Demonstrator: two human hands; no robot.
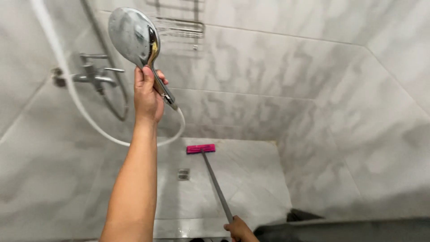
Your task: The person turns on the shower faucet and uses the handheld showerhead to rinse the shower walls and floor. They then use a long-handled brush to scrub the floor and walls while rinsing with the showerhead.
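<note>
Your right hand (239, 228) is closest, down at the bottom edge, fingers wrapped round the end of the mop (210, 172) handle. The grey pole runs away from you, up and a bit left, out to the pink head lying flat on the shower floor (251, 179), just short of the back wall (268, 67). The head sits crosswise to the pole. The drain (183, 174) is just left of the pole, apart from it.

Your left hand (147, 92) is up high, arm stretched almost straight up the frame, fist closed tight on the shower head (134, 33) handle. That thing's long axis tilts up-left, chrome disc on top, hose (80, 107) end down-right by your thumb. The hose loops down under your wrist and swings back up the left wall past the tap (92, 77).

Room-wise: walls on the left, back and right box the floor in, with open tile to the right of the pole. A wire rack (181, 27) hangs high on the back wall.
</note>
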